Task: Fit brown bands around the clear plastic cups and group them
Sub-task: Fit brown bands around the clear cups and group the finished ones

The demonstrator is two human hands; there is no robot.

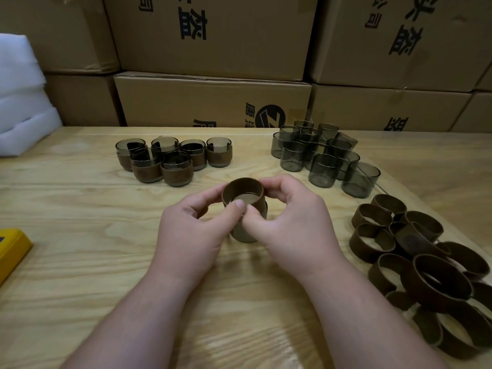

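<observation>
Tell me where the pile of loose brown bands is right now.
In the head view, the loose brown bands lie on the table's right side, just in front of the bare cups and right of the right hand.

Upside-down black Chinese characters "头盔" on cardboard boxes (pixel 213 35).

Light dim, warm, soft, from above. Faint soft shadow under my hands on tabletop (pixel 80 209). Pale sheen on wood near my forearms, bottom centre. White foam (pixel 24 97) at left is brightest patch, nearly blown out. Wide-angle bend strong: cardboard boxes (pixel 213 43) lean and curve toward edges, loose brown bands (pixel 436 283) at right stretched large. Centre fairly sharp; corners soft. Smoky cups (pixel 324 153) dark, slight rim glints.
</observation>
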